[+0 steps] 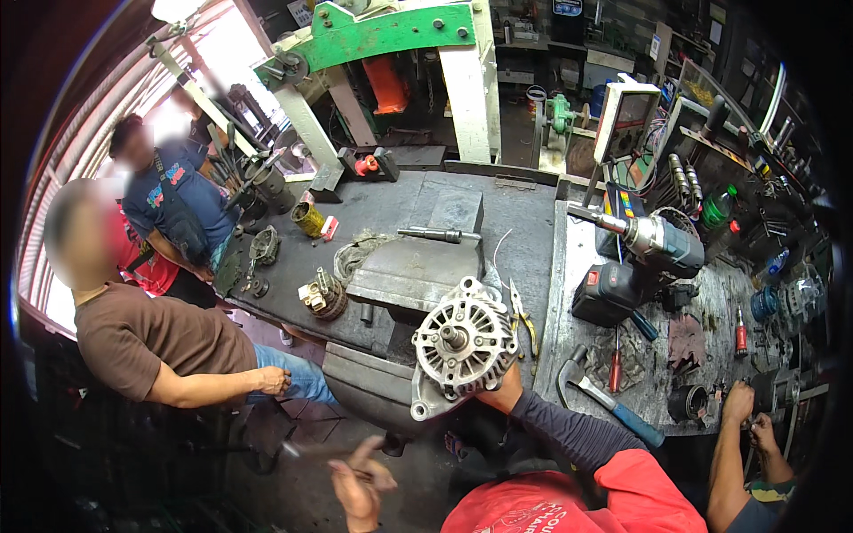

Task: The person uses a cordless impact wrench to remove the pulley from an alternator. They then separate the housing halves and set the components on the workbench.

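A silvery finned alternator, its threaded shaft facing up, stands at the near end of a large grey bench vise. My right hand grips its lower right side, the fingers mostly hidden behind the housing. My left hand is raised over the floor at the lower middle, slightly blurred, fingers apart. A blurred thin streak shows beside that hand; I cannot tell what it is. On top of the vise lies a dark metal rod-like part. Yellow-handled pliers lie just right of the alternator.
A cordless impact wrench, a blue-handled hammer and a red screwdriver occupy the right bench. Copper-wound parts sit left of the vise. A person in brown stands left; another person's hands work at the far right.
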`<state>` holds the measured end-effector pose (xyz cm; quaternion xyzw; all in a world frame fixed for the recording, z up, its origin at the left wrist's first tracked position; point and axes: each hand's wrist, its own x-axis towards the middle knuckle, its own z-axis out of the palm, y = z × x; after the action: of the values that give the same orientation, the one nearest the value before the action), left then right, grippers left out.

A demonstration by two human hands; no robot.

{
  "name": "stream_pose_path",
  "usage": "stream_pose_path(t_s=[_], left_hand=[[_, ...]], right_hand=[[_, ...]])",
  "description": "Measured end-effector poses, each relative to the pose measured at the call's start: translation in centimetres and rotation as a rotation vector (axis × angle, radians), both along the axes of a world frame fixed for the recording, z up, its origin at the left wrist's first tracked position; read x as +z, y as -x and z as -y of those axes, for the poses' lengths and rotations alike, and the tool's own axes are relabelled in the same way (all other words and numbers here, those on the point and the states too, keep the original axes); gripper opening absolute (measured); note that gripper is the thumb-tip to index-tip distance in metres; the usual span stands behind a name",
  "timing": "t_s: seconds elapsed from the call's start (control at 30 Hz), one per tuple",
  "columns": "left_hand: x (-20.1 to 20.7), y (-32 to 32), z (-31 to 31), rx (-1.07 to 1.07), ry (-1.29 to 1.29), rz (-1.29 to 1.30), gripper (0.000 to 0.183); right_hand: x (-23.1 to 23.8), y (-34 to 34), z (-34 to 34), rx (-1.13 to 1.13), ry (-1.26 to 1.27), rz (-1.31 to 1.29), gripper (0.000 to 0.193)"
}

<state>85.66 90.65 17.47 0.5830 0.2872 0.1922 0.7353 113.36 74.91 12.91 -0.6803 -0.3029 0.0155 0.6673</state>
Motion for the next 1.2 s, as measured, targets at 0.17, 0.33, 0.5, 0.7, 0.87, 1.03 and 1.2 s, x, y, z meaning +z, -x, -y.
stream_pose_path(t_s=[0.17,0.33,0.5,0.7,0.87,1.03,1.2], left_hand=[[-10.8,-2.6,-7.6,0.491,-0.727,-0.131,0.052],[-23.6,-2.3,-0.2,0.338,0.398,-0.266,0.04],[-19.8,0.4,11.4,-0.296,1.102,0.048,0.057],[-5.2,2.8,9.1,-0.259,1.337,0.445,0.074],[1.8,-1.3,2.7,-0.032,0.936,0.572,0.06],[-2.0,-2.7,-4.4,0.409,0.368,0.033,0.055],[-15.9,-0.4,-4.1,0.385,0.333,-0.21,0.032]], right_hand=[[0.2,0.0,0.0,-0.038,-0.001,0.066,0.038],[0.4,-0.3,-0.1,-0.021,0.032,0.1,0.034],[0.3,-0.3,-0.4,0.075,-0.13,-0.169,0.029],[-0.3,0.1,0.0,0.003,-0.014,-0.023,0.029],[-0.4,0.1,-1.1,0.013,-0.146,-0.191,0.03],[0.3,-0.1,-0.1,0.021,-0.041,0.062,0.035],[-2.4,0.5,-0.7,0.064,-0.079,-0.069,0.038]])
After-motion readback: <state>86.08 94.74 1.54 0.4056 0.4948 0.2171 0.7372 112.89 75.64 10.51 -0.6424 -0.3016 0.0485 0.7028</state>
